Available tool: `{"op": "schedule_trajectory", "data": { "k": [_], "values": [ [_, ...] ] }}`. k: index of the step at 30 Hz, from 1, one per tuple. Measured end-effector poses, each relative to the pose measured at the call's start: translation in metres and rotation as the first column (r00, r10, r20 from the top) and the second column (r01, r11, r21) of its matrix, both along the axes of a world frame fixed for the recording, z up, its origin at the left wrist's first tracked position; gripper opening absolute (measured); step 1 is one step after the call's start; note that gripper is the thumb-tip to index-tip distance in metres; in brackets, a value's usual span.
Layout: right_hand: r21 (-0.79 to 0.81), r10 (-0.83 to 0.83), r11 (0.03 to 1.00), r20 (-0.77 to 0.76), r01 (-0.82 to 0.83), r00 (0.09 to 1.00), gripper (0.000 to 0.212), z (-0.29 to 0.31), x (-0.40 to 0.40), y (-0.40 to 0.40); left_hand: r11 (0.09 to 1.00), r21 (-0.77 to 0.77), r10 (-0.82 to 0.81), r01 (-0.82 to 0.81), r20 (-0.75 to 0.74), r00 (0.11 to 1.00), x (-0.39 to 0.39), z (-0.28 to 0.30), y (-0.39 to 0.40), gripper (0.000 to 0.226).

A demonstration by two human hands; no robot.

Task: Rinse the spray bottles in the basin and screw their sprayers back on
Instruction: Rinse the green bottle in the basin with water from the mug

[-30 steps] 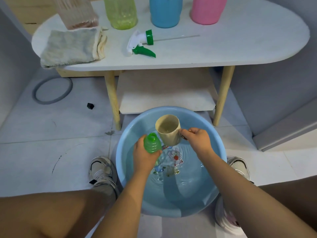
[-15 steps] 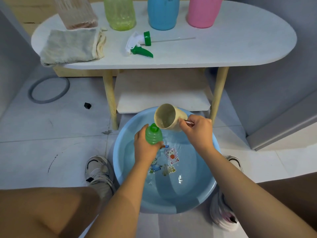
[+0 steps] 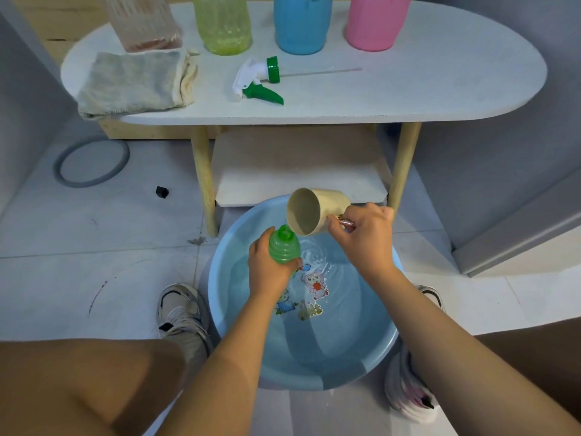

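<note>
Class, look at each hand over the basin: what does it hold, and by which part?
The left hand grips the green bottle round its body. The right hand holds the tilted beige cup by its handle.

I see pale grey floor tiles point(image 3: 94, 234), grey walls point(image 3: 490, 158) either side, a white oval tabletop point(image 3: 408, 89) on light wooden legs point(image 3: 202, 180), a lower shelf point(image 3: 298, 171) beneath, soft even lighting.

We see a pale blue basin point(image 3: 220, 297) with cartoon stickers point(image 3: 314, 283), a ribbed green bottle point(image 3: 284, 247) and a beige cup point(image 3: 317, 210). On the white counter point(image 3: 440, 86) stand yellow-green point(image 3: 224, 23), blue point(image 3: 301, 23) and pink point(image 3: 374, 23) bottles, a white-and-green sprayer point(image 3: 256, 81) and a grey cloth point(image 3: 132, 83).
</note>
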State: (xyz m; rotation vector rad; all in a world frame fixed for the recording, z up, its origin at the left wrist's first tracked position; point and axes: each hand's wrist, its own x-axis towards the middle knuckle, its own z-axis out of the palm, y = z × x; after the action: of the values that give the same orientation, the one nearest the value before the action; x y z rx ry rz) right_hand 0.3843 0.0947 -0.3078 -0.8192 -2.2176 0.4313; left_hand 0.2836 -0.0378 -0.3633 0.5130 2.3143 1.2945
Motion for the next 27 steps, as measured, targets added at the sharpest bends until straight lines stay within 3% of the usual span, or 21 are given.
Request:
{"op": "schedule_trajectory", "data": {
  "k": [27],
  "values": [
    [0.248, 0.025, 0.969, -0.006, -0.023, 1.0, 0.037, 0.0045, -0.0023, 0.005, 1.0, 0.03, -0.002, 0.003, -0.016, 1.0, 0.0022, -0.0063, 0.001, 0.062]
  ]
}}
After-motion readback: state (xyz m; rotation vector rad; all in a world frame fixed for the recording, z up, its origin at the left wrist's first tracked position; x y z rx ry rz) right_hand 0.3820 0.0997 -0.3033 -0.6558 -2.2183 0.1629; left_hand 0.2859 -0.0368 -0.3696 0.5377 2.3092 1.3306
